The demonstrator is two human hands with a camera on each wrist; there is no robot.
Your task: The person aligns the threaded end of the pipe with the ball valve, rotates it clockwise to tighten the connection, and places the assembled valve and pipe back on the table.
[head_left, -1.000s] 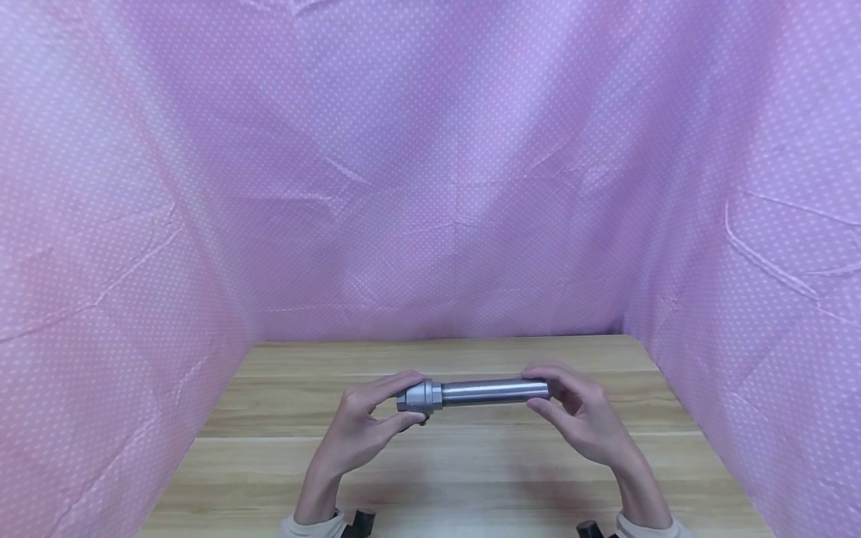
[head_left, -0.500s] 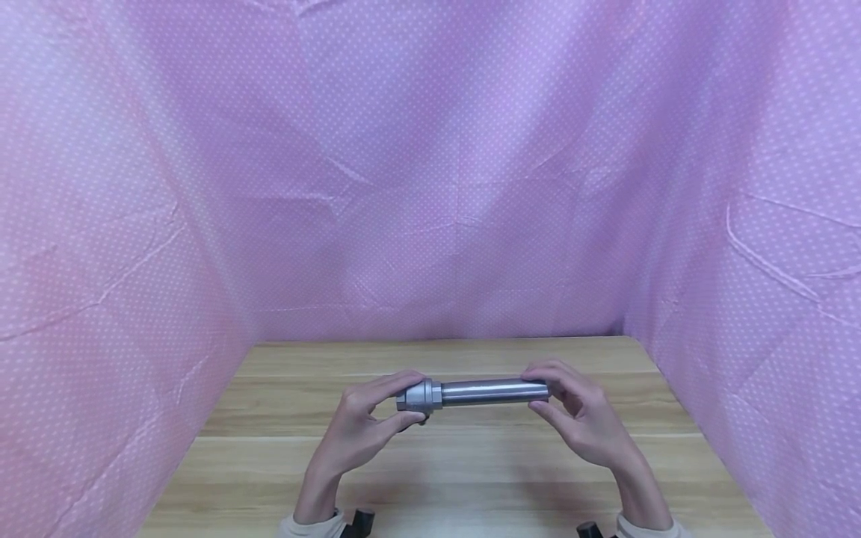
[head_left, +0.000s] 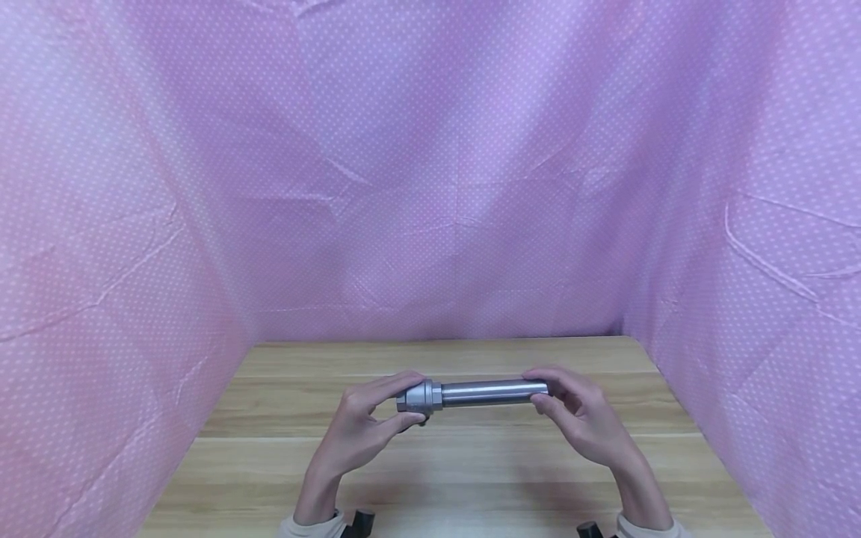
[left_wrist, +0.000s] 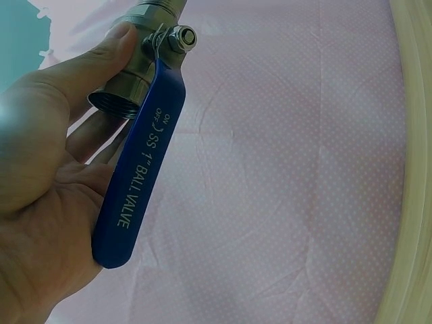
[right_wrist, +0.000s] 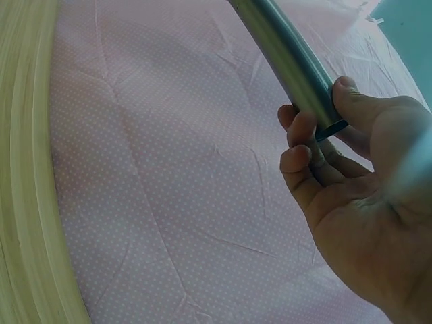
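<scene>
My left hand (head_left: 363, 426) grips a steel ball valve (head_left: 420, 397) between thumb and fingers. Its blue lever handle (left_wrist: 143, 169), printed "SS 1" BALL VALVE", runs back along the palm in the left wrist view, and the valve's threaded open end faces the palm. A smooth steel pipe (head_left: 494, 392) extends to the right from the valve's hexagonal end, in line with it. At the pipe's far end, my right hand (head_left: 584, 418) pinches it, thumb on the near side and fingers round the other. The joined pieces are held nearly level above the table.
Below the hands lies a light wood-grain table (head_left: 464, 478). Pink cloth (head_left: 444, 187) with white dots hangs behind it and down both sides. Dark camera mounts (head_left: 363, 521) show by the wrists.
My right thumb has shifted slightly up on the pipe's end. The left hand and the valve stay in place.
</scene>
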